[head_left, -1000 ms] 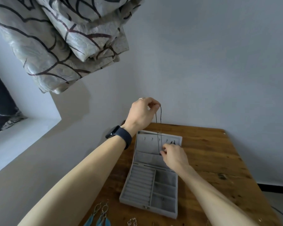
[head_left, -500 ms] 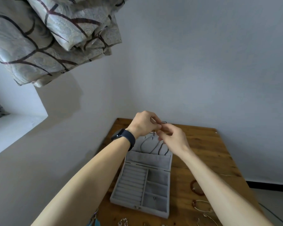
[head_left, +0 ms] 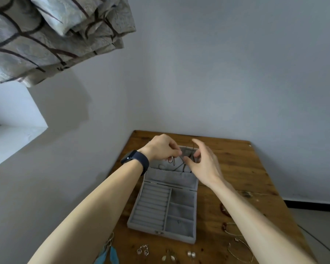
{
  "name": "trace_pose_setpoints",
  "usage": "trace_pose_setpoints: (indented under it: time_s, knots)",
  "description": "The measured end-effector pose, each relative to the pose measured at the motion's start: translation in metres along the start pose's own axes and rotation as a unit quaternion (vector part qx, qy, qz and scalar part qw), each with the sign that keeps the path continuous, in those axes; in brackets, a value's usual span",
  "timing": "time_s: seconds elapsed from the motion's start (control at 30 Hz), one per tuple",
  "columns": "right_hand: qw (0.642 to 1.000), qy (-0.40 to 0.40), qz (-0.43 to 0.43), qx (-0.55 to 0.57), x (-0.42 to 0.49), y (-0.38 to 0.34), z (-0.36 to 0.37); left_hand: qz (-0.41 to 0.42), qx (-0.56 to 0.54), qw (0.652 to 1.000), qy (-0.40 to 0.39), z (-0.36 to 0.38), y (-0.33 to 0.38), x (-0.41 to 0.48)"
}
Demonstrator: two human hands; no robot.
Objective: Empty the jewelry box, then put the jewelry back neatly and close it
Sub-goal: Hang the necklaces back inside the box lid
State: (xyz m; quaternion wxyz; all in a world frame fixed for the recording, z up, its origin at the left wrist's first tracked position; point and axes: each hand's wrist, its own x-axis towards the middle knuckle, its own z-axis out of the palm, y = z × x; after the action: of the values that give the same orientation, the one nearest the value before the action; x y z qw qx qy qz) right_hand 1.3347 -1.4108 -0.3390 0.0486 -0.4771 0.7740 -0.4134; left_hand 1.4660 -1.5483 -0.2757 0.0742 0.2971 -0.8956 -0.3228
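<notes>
Over the open lid of the jewelry box (head_left: 161,236), the left hand (head_left: 161,149) pinches a dark cord necklace (head_left: 182,163), its loops slack on the lid's lining. Just right of it, the right hand (head_left: 205,165) is loose, fingers spread, gripping nothing that I can make out. The slack cord could tangle, or catch the lid edge and drag the box. A bracelet (head_left: 223,210) right of the box lies close by the forearm and could be swept off.

Grey felt jewelry box (head_left: 160,236) on my wooden table (head_left: 236,168); dark cord necklace (head_left: 181,164) in its lid; small silver earrings (head_left: 143,250) before it.
</notes>
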Motion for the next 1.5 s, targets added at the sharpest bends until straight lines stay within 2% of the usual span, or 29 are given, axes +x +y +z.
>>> trace_pose_setpoints:
  time_s: [0.07, 0.13, 0.23, 0.33, 0.53, 0.63, 0.73, 0.8, 0.87, 0.97, 1.07, 1.17, 1.33, 1.4, 1.5]
  knots:
    - [0.999, -0.041, -0.016, 0.009, 0.003, -0.006, 0.001, 0.013, -0.032, 0.999, -0.011, -0.006, 0.005, 0.0]
    - [0.996, -0.076, -0.022, 0.035, 0.009, -0.015, 0.003, 0.024, -0.087, 0.996, 0.029, -0.012, 0.011, 0.001]
    - [0.988, -0.077, 0.015, 0.129, 0.012, -0.027, 0.007, 0.024, -0.155, 0.984, 0.089, -0.015, 0.015, 0.005]
    - [0.988, -0.068, 0.014, 0.141, 0.011, -0.032, 0.01, 0.01, -0.189, 0.975, 0.114, -0.009, 0.014, 0.009]
    - [0.99, -0.064, 0.065, 0.112, 0.006, -0.014, 0.015, -0.046, -0.299, 0.952, 0.051, 0.005, 0.001, 0.005]
    - [0.99, -0.063, 0.091, 0.084, 0.006, -0.003, 0.017, -0.055, -0.232, 0.971, 0.012, 0.012, -0.009, 0.004]
    - [0.989, -0.058, 0.127, 0.054, 0.008, 0.007, 0.02, -0.03, -0.051, 0.998, -0.026, 0.014, -0.014, 0.004]
    - [0.988, -0.057, 0.137, 0.038, 0.008, 0.012, 0.022, -0.02, 0.039, 0.999, -0.03, 0.015, -0.015, 0.004]
    - [0.988, -0.063, 0.139, 0.027, 0.006, 0.013, 0.023, -0.016, 0.066, 0.998, -0.007, 0.017, -0.015, 0.006]
    - [0.987, -0.092, 0.129, 0.023, 0.003, 0.015, 0.025, -0.007, 0.059, 0.996, 0.063, 0.019, -0.016, 0.01]
    - [0.989, -0.101, 0.099, 0.033, 0.0, 0.014, 0.025, -0.006, 0.005, 0.996, 0.084, 0.021, -0.015, 0.013]
    - [0.991, -0.095, 0.078, 0.048, 0.001, 0.011, 0.024, -0.021, -0.125, 0.988, 0.092, 0.025, -0.011, 0.014]
    - [0.99, -0.095, 0.073, 0.07, 0.005, 0.009, 0.027, -0.059, -0.319, 0.941, 0.099, 0.028, -0.005, 0.015]
    - [0.989, -0.105, 0.074, 0.067, 0.005, 0.01, 0.029, -0.063, -0.319, 0.94, 0.107, 0.029, -0.006, 0.015]
    - [0.988, -0.1, 0.071, 0.097, 0.004, 0.012, 0.029, -0.029, -0.173, 0.973, 0.149, 0.031, -0.011, 0.015]
